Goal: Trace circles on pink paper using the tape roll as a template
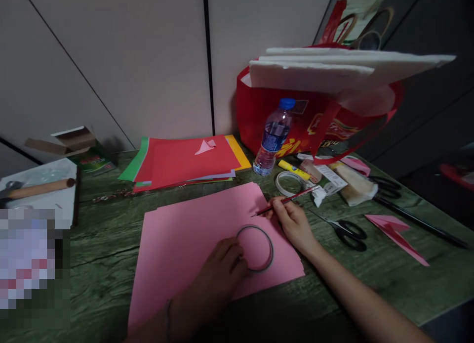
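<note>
Pink sheets of paper (192,234) lie stacked on the green table in front of me. On top of them rests a thin dark ring (273,249), like the core of a tape roll. My left hand (225,264) has its curled fingers on the left edge of this ring. Near the right edge of the paper, my right hand (291,219) grips a dark red pencil (298,194), its point low over the sheet just above the ring. Black-handled scissors (346,233) lie to the right of that hand.
Behind the paper are coloured sheets (192,160), a water bottle (274,140) and a red bag (252,106) with white foam boards (314,75). A tape roll (289,185), glue stick (294,169) and folded pink paper (396,234) lie right. A hammer (44,189) lies left.
</note>
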{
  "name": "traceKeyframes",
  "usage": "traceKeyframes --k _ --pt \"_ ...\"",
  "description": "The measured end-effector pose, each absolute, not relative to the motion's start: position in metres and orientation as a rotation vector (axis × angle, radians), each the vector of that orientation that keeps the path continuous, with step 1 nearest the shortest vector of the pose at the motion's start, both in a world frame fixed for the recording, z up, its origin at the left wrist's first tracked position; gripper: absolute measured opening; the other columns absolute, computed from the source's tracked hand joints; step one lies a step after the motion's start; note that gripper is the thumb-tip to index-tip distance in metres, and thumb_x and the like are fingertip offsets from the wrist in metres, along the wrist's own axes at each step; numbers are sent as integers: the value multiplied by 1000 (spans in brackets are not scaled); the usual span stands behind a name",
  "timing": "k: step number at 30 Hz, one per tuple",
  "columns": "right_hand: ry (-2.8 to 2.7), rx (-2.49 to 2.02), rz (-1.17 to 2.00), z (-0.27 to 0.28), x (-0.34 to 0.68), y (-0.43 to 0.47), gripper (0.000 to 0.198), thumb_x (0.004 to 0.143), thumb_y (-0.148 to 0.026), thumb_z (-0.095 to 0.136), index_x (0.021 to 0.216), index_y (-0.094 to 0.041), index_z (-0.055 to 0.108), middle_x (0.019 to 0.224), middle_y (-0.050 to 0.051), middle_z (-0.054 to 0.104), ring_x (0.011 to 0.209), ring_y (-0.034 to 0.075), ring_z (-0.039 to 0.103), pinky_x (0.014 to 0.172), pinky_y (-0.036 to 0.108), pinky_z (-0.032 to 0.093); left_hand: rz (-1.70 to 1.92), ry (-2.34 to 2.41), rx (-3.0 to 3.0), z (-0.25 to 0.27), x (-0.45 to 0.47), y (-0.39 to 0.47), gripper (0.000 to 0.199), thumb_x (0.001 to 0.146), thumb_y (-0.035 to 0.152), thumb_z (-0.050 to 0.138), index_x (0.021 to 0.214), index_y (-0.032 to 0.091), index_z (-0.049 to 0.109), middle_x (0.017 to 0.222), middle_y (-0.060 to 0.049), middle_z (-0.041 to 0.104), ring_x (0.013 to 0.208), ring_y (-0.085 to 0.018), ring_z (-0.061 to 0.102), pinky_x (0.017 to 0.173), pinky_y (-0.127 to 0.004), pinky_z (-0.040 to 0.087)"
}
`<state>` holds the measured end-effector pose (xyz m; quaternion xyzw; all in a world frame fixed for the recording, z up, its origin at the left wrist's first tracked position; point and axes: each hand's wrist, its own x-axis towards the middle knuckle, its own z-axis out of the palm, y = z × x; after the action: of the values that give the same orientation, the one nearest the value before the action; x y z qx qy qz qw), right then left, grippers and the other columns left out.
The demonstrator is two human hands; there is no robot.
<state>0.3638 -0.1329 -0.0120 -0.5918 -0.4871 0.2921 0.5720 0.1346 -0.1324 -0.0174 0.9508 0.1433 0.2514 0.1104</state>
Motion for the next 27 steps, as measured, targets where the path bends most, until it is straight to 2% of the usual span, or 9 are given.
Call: traceKeyframes --k 5,10,14,18,27 --pt "-1057 -1328 897 -12 358 -133 43 80 -64 55 77 -21 57 64 2 65 61 19 66 64 33 55 865 416 2809 -17 137 -130 9 91 11 47 93 11 55 94 -10 57 102 -24 51 87 -40 51" --pt "-909 -1305 1107 -13 356 -134 47 72 -67 62 80 -22 54 64 -1 63 59 21 67 60 36 59 860 391 2862 -17 137 -128 17 93 10 40 94 14 56 98 -10 57 114 -25 48 103 -52 41" --pt "-876 -1293 1115 -11 356 -135 45 71 -66 64 78 -22 54 63 -1 62 59 21 67 58 36 59 786 343 2894 -15 135 -129 19 91 8 38 101 11 55 108 -14 56 123 -26 43 101 -46 44" --pt "-877 -1299 1105 -11 357 -134 46 70 -67 64 77 -22 53 60 -2 61 54 20 66 54 35 59 750 340 2889 -14 134 -129 15 89 8 44 98 11 55 109 -15 56 126 -27 42 102 -45 44" --pt "-1031 -1314 1030 -10 355 -134 41 75 -61 64 82 -21 56 66 1 69 63 21 70 67 36 60 752 360 2927 -16 135 -131 19 88 8 41 97 10 57 110 -17 57 127 -30 41 94 -44 51"
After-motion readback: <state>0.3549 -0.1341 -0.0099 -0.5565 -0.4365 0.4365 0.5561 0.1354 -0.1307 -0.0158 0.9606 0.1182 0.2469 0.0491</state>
